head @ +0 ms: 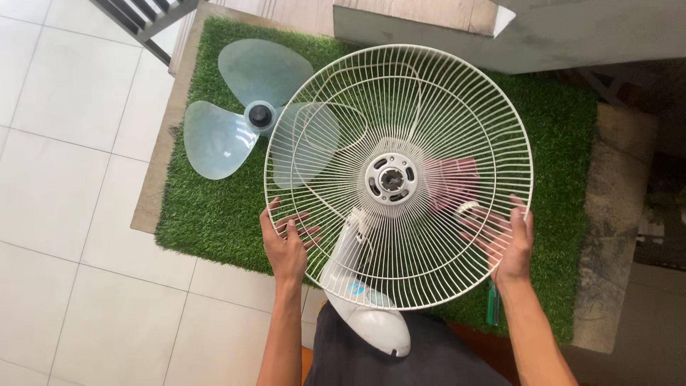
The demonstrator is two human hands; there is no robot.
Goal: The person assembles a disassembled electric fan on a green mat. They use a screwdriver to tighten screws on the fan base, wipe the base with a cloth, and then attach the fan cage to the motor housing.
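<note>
Holding a round white wire fan guard [429, 129] level over the green turf mat [214, 214], gripped at its near rim from both sides. Best kept flat and centred, judging by the pictures: equal lift from both sides, with the guard's plastic hub ring [391, 178] lined up squarely over the white motor housing [368, 314] that rises from the near edge. No twisting of the thin wires; light pressure on the rim only.

Left hand [286, 243] at the near-left rim: fingers [304, 232] spread and only partly curled, reaching in behind the wires, thumb hooked over the outer ring. Right hand [513, 239] at the near-right rim: fingers [486, 236] likewise spread behind the grille, palm against the ring. Neither hand closed into a fist; both loosely clasping the guard. Guard thus between the two hands, its bulk stretching far from the fingertips, its rim touching both palms.

Elsewhere: pale translucent three-blade fan blade [250, 107] lying on the mat at the far left, partly under the guard's left edge. Reddish object [457, 179] on the mat beneath the grille, too veiled to identify. Green-handled screwdriver [492, 304] at the near right, just beside the right forearm. White tiled floor [64, 179] to the left.
</note>
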